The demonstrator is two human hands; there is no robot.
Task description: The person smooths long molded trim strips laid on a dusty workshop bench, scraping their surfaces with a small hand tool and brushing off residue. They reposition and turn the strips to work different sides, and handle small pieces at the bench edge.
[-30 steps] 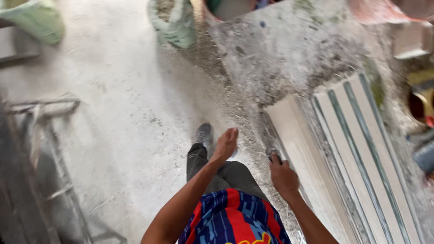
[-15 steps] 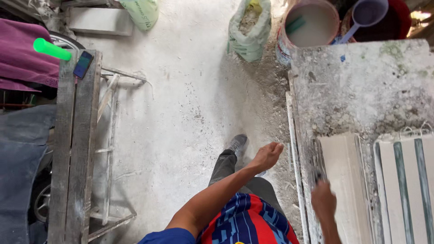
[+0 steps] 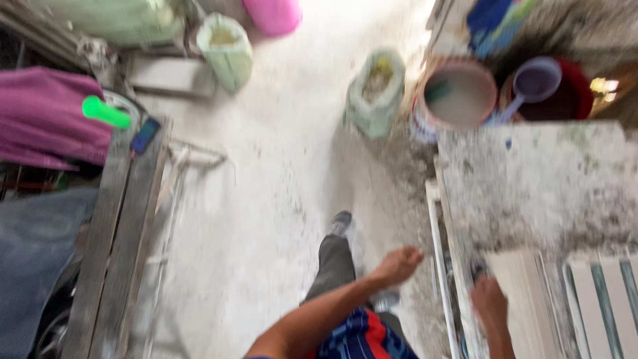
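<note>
Two pale green woven sacks stand open: one [image 3: 226, 50] left of the round pinkish bucket of grey liquid [image 3: 457, 96], one [image 3: 376, 93] just beside it. One purple plastic scoop [image 3: 535, 83] lies right of that bucket. One bright green cylinder [image 3: 105, 112] and one blue phone [image 3: 144, 135] lie far left of it. Two bare hands [image 3: 399, 264] [image 3: 488, 299] show below it.

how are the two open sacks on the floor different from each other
The sack near the top left looks paler, minty green, and stands close to the clutter by the wooden plank; the sack toward the right is greyer and sits beside the paint bucket. The left one appears filled almost to its rim, while the right one's mouth is rolled open over yellowish contents. Both stand upright and open on the dusty floor.
</note>
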